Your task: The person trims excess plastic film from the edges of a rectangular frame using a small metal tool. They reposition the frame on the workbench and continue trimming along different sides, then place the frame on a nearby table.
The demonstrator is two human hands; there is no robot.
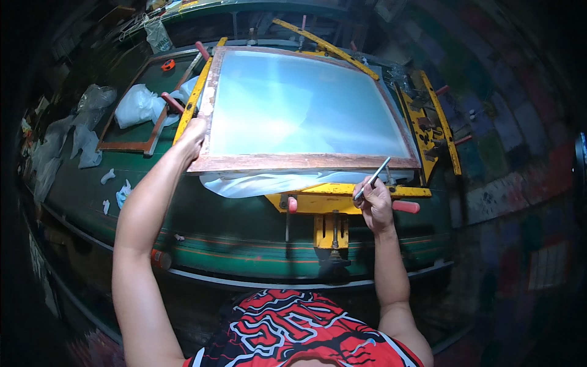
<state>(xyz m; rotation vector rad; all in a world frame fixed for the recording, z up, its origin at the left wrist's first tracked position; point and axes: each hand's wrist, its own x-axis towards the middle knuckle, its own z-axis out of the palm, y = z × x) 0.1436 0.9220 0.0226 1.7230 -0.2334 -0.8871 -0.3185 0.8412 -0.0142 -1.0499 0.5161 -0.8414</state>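
Note:
A wood-framed screen with pale, shiny mesh (pixel 307 105) lies before me, its brown wooden frame (pixel 293 162) worn and patched. My left hand (pixel 194 135) grips the left side of that frame, near its lower corner. Between the fingers of my right hand (pixel 375 202) is a slim silver pen-like tool (pixel 372 178). Its upper end points up to the right, over the lower right part of the frame as seen from here. Below the near edge, white sheeting (pixel 257 184) bulges out. Yellow metal clamps (pixel 348 195) with red handles stand around the screen.
A second wooden frame (pixel 123 146) lies at left, with a white plastic bag (pixel 137 105) and an orange tape measure (pixel 168 65). Scraps (pixel 123 194) are scattered on the green table (pixel 206 220). Another clamp assembly (pixel 424 128) stands at right; a yellow bar (pixel 325 46) crosses the screen's far corner.

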